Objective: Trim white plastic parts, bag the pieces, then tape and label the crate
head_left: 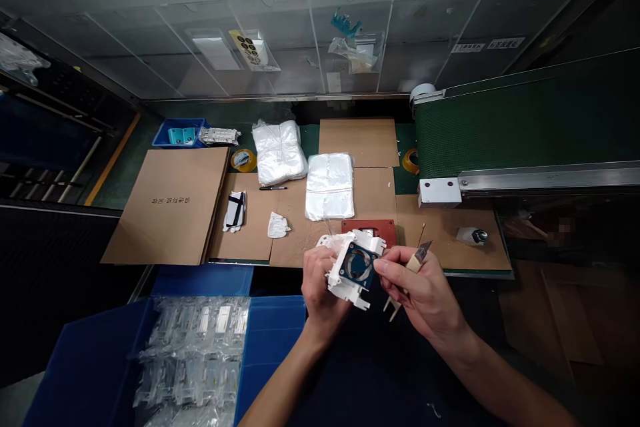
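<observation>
At five o'clock, my left hand (320, 290) clamps a white housing (347, 291), not yet bagged, fan (357, 265) apparently seated; my right hand (425, 290) grips a pale tool (415, 263) (fingertips at the fan). Bagged parts (195, 373) lie at seven.

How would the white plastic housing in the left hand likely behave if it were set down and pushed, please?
The white plastic housing looks stiff, keeping its angular shape in the left hand. That blocky outline makes rolling unlikely. Its narrow projecting tabs might catch or snap under force.
</observation>
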### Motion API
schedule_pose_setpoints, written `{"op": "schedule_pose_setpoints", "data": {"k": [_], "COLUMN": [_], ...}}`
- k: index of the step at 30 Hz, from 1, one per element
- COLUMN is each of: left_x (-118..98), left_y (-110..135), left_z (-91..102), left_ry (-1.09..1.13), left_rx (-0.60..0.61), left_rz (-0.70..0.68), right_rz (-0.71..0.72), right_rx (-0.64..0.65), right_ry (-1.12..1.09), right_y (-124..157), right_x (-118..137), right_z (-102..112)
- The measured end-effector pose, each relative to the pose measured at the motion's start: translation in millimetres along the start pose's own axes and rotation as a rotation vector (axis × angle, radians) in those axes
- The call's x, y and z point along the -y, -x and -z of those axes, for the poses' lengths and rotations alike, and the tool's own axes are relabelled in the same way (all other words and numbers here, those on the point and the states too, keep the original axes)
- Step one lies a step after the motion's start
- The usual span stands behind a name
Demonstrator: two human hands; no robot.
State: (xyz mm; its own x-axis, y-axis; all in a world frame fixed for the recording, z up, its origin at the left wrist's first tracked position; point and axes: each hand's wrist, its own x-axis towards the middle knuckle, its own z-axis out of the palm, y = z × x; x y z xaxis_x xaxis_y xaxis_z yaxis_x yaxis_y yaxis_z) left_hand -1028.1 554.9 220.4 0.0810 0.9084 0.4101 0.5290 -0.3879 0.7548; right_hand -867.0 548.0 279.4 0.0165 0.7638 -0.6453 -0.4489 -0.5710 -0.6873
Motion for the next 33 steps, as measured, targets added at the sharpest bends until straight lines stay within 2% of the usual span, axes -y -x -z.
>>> {"op": "schedule_pose_setpoints", "data": {"k": [21,29,33], "left_x": [-0.5,3.9,2.7], "left_y": [-3.6,-1.1,-0.5], "left_z": [1.4,1.0,1.3], "left_ry": [-0.009,-0.005,0.015], "left_rx": [-0.004,-0.005,-0.006], "left_rz": [-0.08,-0.095,-0.06], "right_rz": [0.064,0.117,0.108], "right_rx": [0.038,0.003,0.011], "right_ry": [0.169,0.223,0.252], "right_y": [-2.6,-3.2,-0.2], "right_x": [-1.8,-3.3,-3.2], "right_z": [6.9,5.9,3.4]}}
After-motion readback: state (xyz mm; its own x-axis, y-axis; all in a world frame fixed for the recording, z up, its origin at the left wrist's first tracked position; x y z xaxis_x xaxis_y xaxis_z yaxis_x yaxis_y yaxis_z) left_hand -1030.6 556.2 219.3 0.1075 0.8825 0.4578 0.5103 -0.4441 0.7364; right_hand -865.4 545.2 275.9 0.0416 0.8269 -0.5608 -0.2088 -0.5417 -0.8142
